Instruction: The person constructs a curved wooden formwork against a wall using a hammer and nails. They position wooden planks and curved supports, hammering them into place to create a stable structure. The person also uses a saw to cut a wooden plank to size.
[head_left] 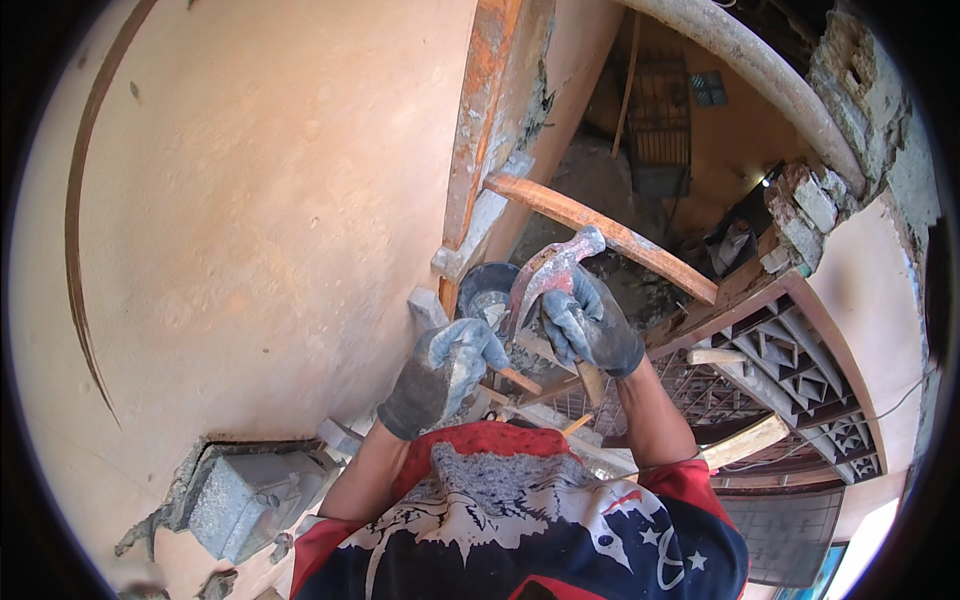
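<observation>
My right hand (597, 325), in a dusty grey-blue work glove, grips a claw hammer (545, 275) close below its head. The hammer's worn red head points up and its claw curves down toward my left hand; a bit of handle shows beneath the glove. My left hand (440, 375), gloved the same way, is closed just left of the hammer, thumb and fingers pressed together. What it holds, if anything, I cannot make out. Past both hands sits a dark bucket (487, 280) with grey material inside, partly hidden by the hammer.
A plastered wall (270, 200) rises at left. Beside it stands a stained wooden board (482, 120), and a timber brace (610, 232) crosses an opening to a lower level. Broken bricks (805, 205) edge the right side above a metal grille (790, 350). A dusty box (240, 500) is set in the wall.
</observation>
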